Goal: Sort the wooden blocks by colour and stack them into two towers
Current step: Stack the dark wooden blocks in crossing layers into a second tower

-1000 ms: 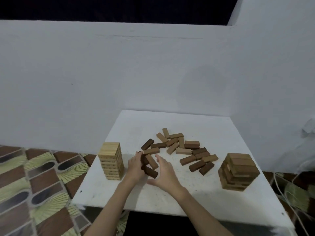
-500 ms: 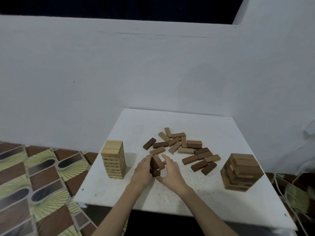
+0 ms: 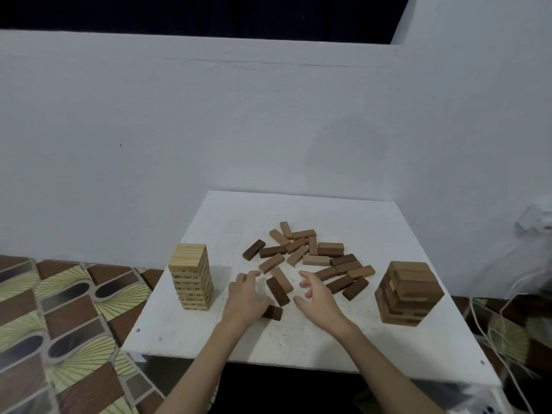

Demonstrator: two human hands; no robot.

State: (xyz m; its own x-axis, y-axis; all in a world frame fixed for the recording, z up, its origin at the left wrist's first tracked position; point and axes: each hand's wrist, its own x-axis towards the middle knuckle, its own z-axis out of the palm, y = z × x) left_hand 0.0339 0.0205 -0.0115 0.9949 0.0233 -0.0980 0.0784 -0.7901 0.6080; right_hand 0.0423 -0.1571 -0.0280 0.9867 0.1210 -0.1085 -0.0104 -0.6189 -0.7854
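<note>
Hovering over the loose blocks (image 3: 310, 258), both hands sit at the near middle of the white counter (image 3: 298, 345).
Left hand (image 3: 246, 297) rests beside a dark block (image 3: 272, 312), fingers relaxed; right hand (image 3: 318, 297) is spread, holding nothing. Pale tower (image 3: 191, 276) stands left, brown tower (image 3: 407, 292) right.

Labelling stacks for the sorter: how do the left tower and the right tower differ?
Colour: the left tower is pale, light wood; the right tower is darker brown.
Build: the left tower is slim with flush, straight sides; the right tower is wider, with layers twisted out of line.
Height: the left tower looks taller for its width; the right tower looks squat.
Both stand upright on the white table, flanking the loose blocks.
</note>
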